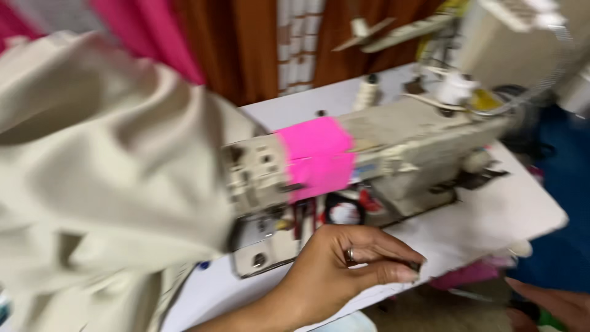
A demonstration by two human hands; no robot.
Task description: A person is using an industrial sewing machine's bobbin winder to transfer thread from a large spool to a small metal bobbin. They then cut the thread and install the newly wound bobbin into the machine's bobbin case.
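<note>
The view is motion-blurred. My left hand (344, 267), with a ring on one finger, reaches to the right over the front edge of the white table (510, 215). It pinches a small dark object (416, 267) between thumb and fingertips. A beige industrial sewing machine (393, 154), wrapped in a bright pink band (316, 157), stands just behind this hand. A large beige cloth (104, 178) fills the left side and drapes over the machine's head end. Part of my right hand (547, 301) shows at the bottom right corner, beside something dark and green.
A thread cone (367, 92) and a thread stand sit behind the machine. Brown and pink curtains (233, 43) hang at the back. A pink cloth (467, 273) hangs below the table's front edge. Blue material (565, 184) lies to the right.
</note>
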